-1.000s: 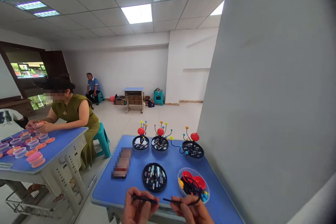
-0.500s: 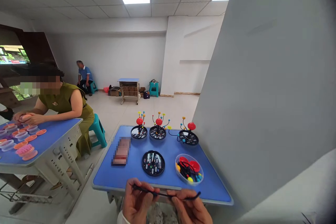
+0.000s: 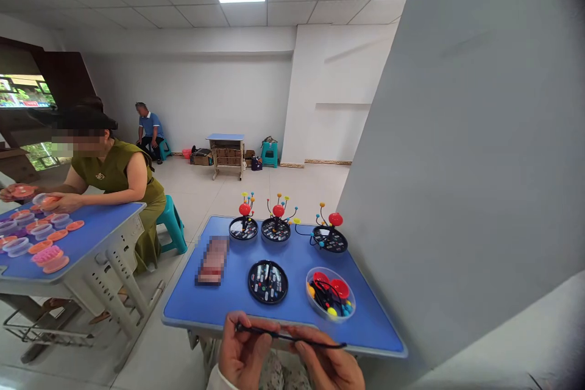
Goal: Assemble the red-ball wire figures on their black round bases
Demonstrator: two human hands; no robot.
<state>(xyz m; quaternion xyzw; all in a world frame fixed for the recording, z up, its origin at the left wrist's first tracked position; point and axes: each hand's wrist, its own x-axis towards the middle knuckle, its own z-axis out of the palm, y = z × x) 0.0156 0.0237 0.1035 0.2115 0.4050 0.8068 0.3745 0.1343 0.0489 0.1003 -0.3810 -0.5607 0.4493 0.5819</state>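
1. Labels, small and pale, dot the black disc (image 3: 260, 292) lying on the blue desk (image 3: 295, 256); their lettering is too small to read.
2. Similar patches mark the round bases of three models, the left (image 3: 244, 230), middle (image 3: 276, 231) and right (image 3: 329, 240); these are illegible too.
3. An oblong item (image 3: 212, 261) near the desk's left side is pixelated, so any writing on it is hidden.
4. Left hand (image 3: 243, 347) pinches the thicker end of a black rod (image 3: 297, 337) between thumb and fingers.
5. Right hand (image 3: 328, 361) closes on the thinner part, thumb nearest the camera.
6. Both hands are raised close together before the desk's near edge, the rod spanning them almost level, dipping slightly rightward.
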